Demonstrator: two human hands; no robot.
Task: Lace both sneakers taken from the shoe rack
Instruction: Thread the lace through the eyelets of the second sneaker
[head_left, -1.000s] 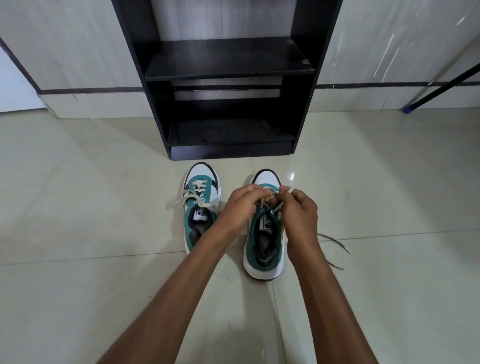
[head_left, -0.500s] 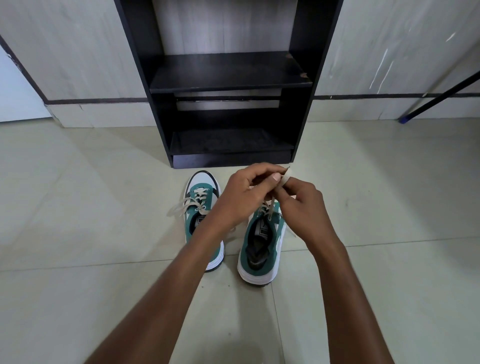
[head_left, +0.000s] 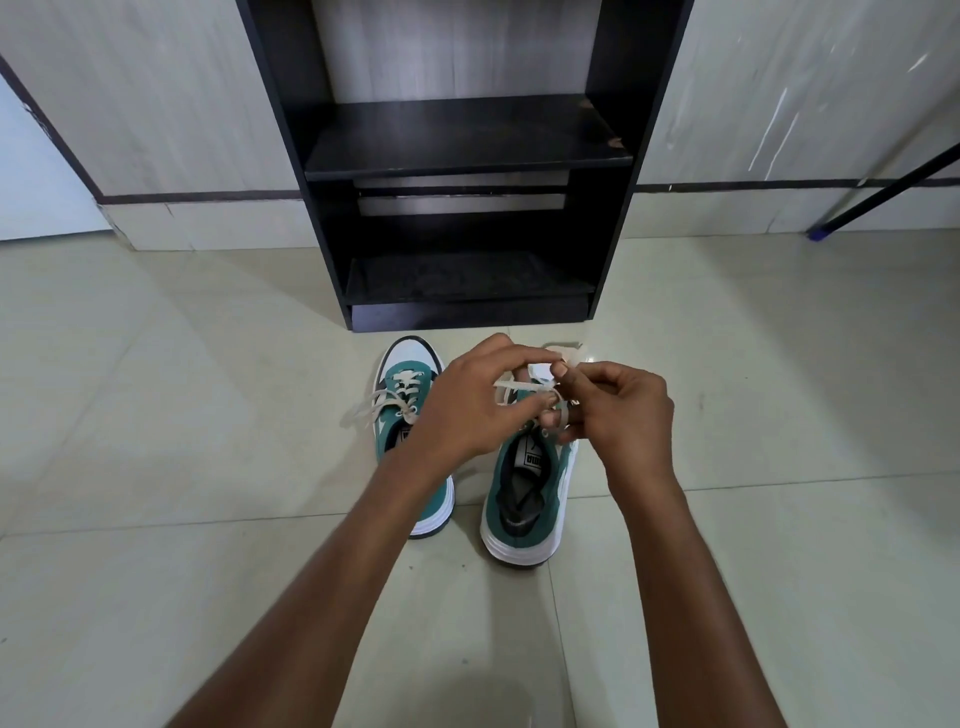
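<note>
Two green and white sneakers stand side by side on the floor, toes toward the rack. The left sneaker (head_left: 410, 410) has cream laces threaded through its eyelets, with loose ends trailing to its left. Over the right sneaker (head_left: 530, 493) both hands work a cream lace (head_left: 519, 387). My left hand (head_left: 472, 400) pinches the lace above the shoe's eyelets. My right hand (head_left: 618, 410) pinches the same lace beside it, fingers curled. The hands hide the front of the right sneaker.
A black shoe rack (head_left: 467, 166) with bare shelves stands against the wall just beyond the sneakers. A dark pole with a blue tip (head_left: 883, 192) leans at the right. Pale floor tiles (head_left: 208, 467) spread all around.
Both hands have risen from the right sneaker's eyelets and pulled the lace up. The lace end that lay on the floor to the right is gone from there.
</note>
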